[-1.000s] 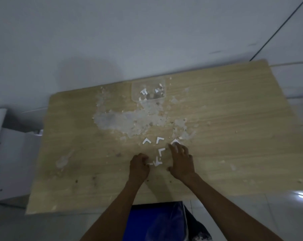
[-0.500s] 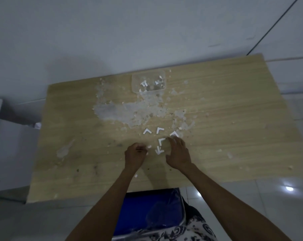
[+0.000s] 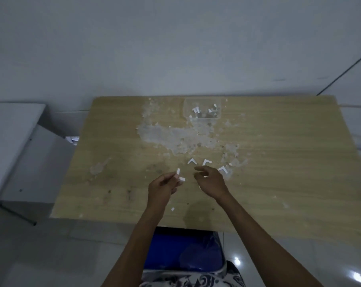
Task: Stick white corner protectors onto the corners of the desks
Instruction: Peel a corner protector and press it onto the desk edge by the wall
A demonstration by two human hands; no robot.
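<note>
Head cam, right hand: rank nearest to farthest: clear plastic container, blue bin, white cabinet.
From the right hand:
1. Clear plastic container, ahead of the hand at the desk's far edge, holding a few white pieces.
2. Blue bin, on the floor under the desk's near edge, toward the person.
3. White cabinet, off the desk's left end, well past the left hand.

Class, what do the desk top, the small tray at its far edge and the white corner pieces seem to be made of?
Desk top: probably wood-look laminate, matt; straight pale grain lines.
Tray: clear plastic; the desk shows through.
Corner pieces: white, matt, likely foam or plastic; too small to tell.
</note>
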